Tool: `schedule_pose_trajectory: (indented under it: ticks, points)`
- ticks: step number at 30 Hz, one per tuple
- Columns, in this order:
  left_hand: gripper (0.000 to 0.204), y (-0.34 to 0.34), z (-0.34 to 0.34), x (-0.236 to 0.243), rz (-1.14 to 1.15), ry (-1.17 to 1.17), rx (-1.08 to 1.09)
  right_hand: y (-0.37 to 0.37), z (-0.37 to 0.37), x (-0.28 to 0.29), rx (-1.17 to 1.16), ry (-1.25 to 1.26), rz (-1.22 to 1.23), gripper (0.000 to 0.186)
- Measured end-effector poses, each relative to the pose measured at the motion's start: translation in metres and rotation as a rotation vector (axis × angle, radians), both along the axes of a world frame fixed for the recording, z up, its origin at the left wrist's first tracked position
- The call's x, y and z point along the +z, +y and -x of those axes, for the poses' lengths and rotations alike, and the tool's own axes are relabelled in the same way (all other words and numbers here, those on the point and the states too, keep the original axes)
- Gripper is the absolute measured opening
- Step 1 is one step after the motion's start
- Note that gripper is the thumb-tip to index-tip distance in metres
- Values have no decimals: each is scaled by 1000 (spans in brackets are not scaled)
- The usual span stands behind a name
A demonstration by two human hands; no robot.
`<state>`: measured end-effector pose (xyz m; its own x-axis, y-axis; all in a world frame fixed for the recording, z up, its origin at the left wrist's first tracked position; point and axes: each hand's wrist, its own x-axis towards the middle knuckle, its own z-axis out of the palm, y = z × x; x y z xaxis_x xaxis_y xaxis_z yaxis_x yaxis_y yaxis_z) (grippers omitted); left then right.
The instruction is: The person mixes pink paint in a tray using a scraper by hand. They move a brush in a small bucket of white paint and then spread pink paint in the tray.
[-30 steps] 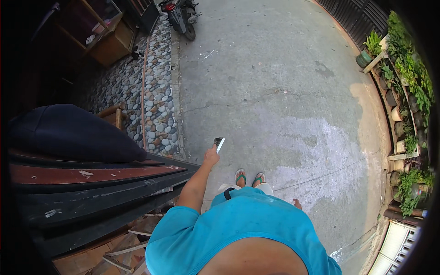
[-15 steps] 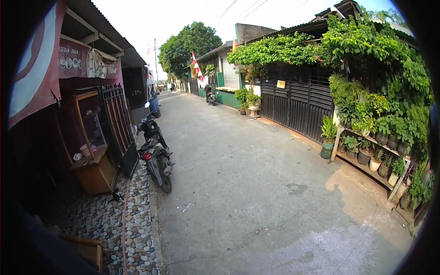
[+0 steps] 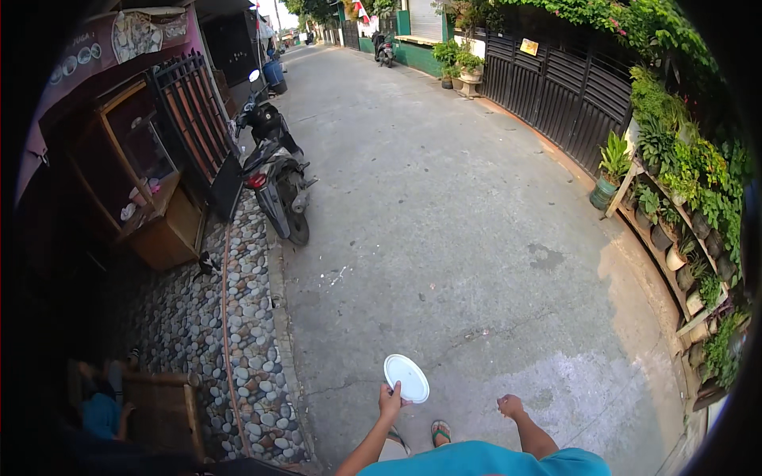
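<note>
A white oval plate (image 3: 406,378) is tilted out in front of me over the street. My left hand (image 3: 390,401) grips its lower left edge, with the thumb on the upper face and the other fingers mostly underneath. To the right and apart from the plate, my right hand (image 3: 510,405) hangs over the concrete with its fingers curled in. Whatever may be inside those fingers is too small to make out. My feet in green sandals (image 3: 441,432) stand on the street just below the plate.
A parked black motorbike (image 3: 274,170) stands at the left edge, beside pebbled paving (image 3: 254,349) and a wooden stall cabinet (image 3: 167,222). At the lower left, a person in blue (image 3: 101,414) is near a wooden bench (image 3: 163,381). Potted plants on a rack (image 3: 675,258) and a dark gate (image 3: 556,87) line the right.
The view has tilted down, so the street scene sits higher. Both my hands, the plate and my feet have come into view at the bottom.
</note>
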<state>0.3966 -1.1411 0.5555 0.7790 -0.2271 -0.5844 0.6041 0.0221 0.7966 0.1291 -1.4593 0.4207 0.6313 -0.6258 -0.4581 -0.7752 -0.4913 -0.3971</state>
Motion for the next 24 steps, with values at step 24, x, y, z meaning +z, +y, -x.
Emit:
schedule_pose_trajectory:
  ticks: [24]
  points:
    - [29,241,-661,43,-269,-494,-114,300,-579,115,-65,559,-395,55]
